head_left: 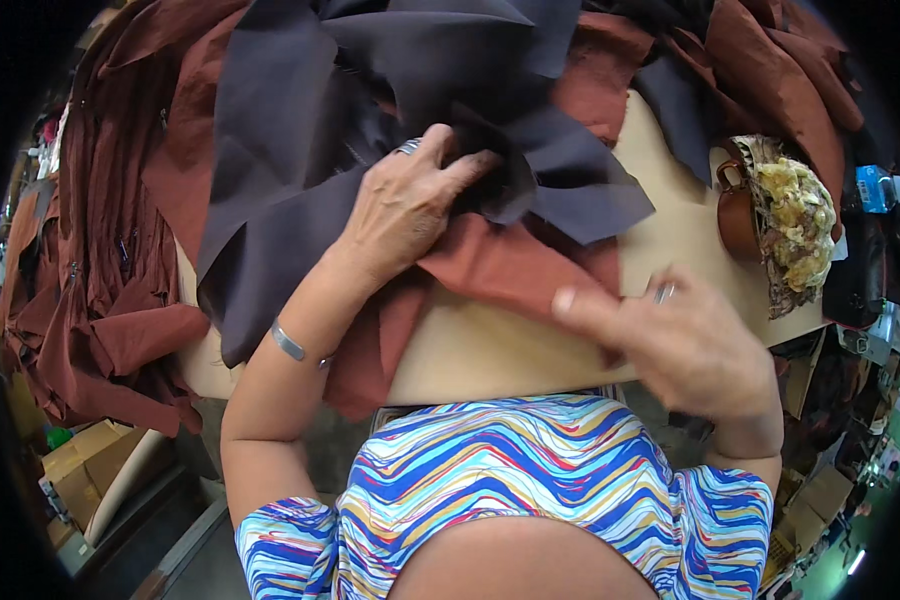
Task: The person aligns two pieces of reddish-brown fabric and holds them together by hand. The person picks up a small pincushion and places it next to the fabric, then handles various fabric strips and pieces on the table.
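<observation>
My left hand [410,200], wearing a ring and bracelet, is closed on dark fabric [390,60], its fingertips partly hidden among the folds near a zipper. A strip of rust-brown fabric [505,270] runs from beneath it toward the lower right. My right hand [660,340], blurred, has its thumb on that strip and its fingers curled round it. Both layers lie loosely over a beige work table [490,365].
Piles of rust-brown fabric [100,300] hang at left and lie at back right [790,60]. A brown leather item [738,225] with crumpled yellowish material [795,215] sits right, near a blue package [875,190]. Cardboard boxes [90,465] stand below at left.
</observation>
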Demonstrator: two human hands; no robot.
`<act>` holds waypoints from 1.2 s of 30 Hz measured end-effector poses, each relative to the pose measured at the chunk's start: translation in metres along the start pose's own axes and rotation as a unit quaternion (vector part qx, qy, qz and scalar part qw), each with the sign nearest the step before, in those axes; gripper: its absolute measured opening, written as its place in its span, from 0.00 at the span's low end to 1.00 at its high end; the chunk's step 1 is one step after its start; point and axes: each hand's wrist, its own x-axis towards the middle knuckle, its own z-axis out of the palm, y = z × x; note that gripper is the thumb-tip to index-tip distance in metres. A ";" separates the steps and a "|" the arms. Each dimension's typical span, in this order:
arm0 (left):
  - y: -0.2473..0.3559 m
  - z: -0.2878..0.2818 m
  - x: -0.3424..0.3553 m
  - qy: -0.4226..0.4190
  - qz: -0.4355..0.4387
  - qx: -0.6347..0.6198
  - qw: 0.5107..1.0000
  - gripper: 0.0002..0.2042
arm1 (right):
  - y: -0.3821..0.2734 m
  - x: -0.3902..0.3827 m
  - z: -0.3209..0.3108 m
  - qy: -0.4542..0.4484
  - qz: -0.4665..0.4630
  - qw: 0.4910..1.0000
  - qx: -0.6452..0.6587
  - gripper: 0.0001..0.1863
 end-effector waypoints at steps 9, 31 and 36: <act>0.000 -0.044 -0.014 -0.094 -0.082 0.087 0.988 0.14 | -0.006 -0.004 0.030 -0.043 -0.042 0.998 -0.007 0.34; 0.016 -0.063 -0.006 -0.017 0.020 0.096 0.995 0.14 | 0.010 -0.055 -0.007 0.421 -0.026 0.878 0.228 0.27; 0.035 -0.045 0.005 0.008 0.009 0.033 0.999 0.16 | 0.025 0.017 0.018 0.278 0.076 0.954 -0.083 0.36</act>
